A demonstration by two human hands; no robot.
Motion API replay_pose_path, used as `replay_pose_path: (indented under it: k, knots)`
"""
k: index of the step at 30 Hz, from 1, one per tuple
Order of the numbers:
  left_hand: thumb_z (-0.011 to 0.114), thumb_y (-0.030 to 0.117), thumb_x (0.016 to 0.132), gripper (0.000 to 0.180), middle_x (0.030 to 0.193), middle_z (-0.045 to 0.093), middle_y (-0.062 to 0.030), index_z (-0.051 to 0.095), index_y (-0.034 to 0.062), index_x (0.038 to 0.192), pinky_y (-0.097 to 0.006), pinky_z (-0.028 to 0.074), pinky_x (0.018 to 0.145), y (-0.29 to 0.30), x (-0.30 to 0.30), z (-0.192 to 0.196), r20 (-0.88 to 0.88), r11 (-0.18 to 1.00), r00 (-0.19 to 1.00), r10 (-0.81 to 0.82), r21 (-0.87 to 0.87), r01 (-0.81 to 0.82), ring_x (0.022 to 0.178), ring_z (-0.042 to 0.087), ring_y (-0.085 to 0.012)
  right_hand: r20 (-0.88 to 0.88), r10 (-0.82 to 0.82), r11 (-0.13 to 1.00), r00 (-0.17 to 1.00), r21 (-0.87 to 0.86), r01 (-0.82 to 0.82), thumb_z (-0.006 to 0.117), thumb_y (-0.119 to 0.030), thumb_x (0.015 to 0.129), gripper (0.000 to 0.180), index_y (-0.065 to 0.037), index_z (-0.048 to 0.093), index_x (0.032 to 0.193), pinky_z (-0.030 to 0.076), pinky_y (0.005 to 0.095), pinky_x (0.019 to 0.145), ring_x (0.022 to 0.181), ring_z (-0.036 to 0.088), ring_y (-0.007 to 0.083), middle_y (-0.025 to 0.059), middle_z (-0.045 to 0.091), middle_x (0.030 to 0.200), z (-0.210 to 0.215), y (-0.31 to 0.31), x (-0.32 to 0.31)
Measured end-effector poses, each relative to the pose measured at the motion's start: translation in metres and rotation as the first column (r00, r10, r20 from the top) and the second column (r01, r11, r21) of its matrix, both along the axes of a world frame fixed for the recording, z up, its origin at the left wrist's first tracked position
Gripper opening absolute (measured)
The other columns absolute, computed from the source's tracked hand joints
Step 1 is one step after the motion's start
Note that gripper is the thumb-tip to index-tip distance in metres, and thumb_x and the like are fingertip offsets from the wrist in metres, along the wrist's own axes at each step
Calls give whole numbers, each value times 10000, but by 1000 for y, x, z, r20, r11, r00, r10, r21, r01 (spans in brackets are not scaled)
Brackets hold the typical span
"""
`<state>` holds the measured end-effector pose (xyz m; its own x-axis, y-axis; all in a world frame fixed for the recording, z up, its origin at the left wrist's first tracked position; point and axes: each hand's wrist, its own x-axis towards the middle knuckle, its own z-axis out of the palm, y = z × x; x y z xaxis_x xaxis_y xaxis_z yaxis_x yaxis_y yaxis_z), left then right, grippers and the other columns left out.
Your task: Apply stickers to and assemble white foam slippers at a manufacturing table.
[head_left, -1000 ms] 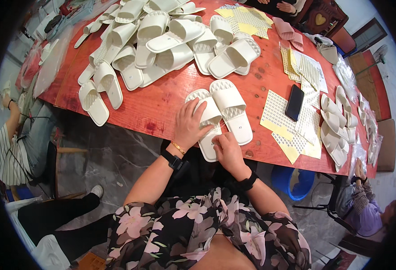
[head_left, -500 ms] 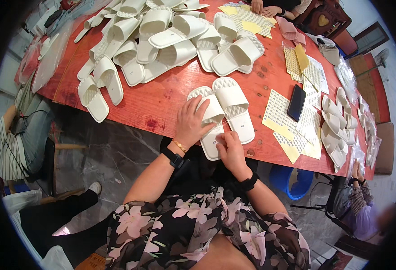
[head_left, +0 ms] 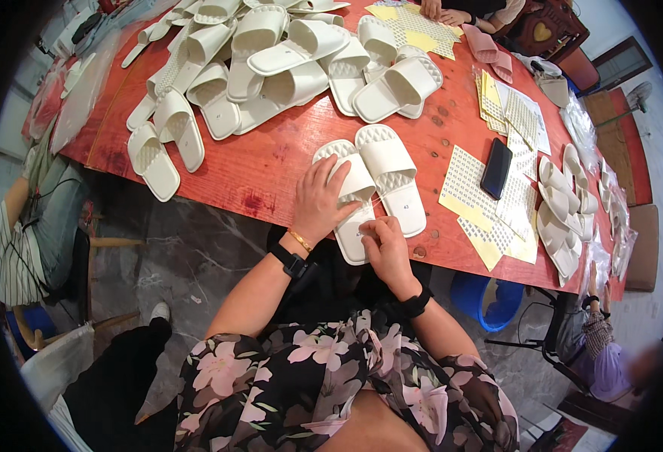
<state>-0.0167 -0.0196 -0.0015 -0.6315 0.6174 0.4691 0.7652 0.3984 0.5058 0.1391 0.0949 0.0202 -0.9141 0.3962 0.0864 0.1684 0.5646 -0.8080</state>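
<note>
1. The left hand (head_left: 320,203) lies flat, fingers spread, pressing on a white foam slide slipper (head_left: 350,203) at the red wooden bench's (head_left: 256,162) near edge.
2. The right hand (head_left: 384,245) pinches at that slipper's heel end.
3. A matching white slipper (head_left: 393,175) lies touching alongside.
4. A black phone (head_left: 495,168) rests on yellow sticker sheets (head_left: 467,192) nearby.

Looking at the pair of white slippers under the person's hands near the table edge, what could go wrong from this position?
1. The left slipper, pressed down by the left hand, lies with its heel end at the red table's near edge; it might slide off.
2. The right hand works at that heel; a small sticker there could end up crooked.
3. The black phone rests on loose sticker sheets, so pulling a sheet could shift it.
</note>
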Motion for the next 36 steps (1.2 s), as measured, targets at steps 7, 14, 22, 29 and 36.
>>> replay_pose_path:
  k: [7,14,22,29,36]
  knots:
    - [807,359,736,771,1429,449,-131,488,122,1396,-481,352,1061,0,0,1,9,1000,1000,6,-8,-6,1300,421,-353,17,-35,999,999,-31,36,655,35,801,222,-10,649,1019,508,371,796,920,597,320,160,551,1023,2,-2,-1]
    - [807,364,736,764,1429,451,-130,497,121,1390,-477,353,1060,-1,0,1,24,1000,1000,4,-18,-4,1299,422,-351,52,-36,996,998,-81,40,646,28,804,222,-9,652,1023,507,364,811,935,600,317,159,550,1034,2,-1,-1]
    - [807,364,729,779,1405,462,-134,483,126,1396,-474,348,1072,1,0,1,11,1000,1000,-2,-18,2,1301,425,-337,-11,-18,998,1000,-59,18,661,12,813,158,-1,655,970,511,353,769,895,612,287,142,566,995,-8,7,3]
    - [806,375,730,783,1407,461,-132,481,126,1398,-473,346,1075,0,0,1,4,1000,1000,7,-14,-7,1302,423,-339,2,-69,997,998,26,69,683,-62,849,109,7,673,933,513,330,666,726,643,236,129,631,864,3,15,-7]
    - [796,392,740,776,1415,459,-126,487,125,1399,-475,344,1074,0,0,0,3,1000,1000,8,-16,-8,1299,424,-341,114,98,951,989,282,-127,668,-110,828,83,-31,648,844,521,430,674,759,650,345,147,641,827,12,20,-25]
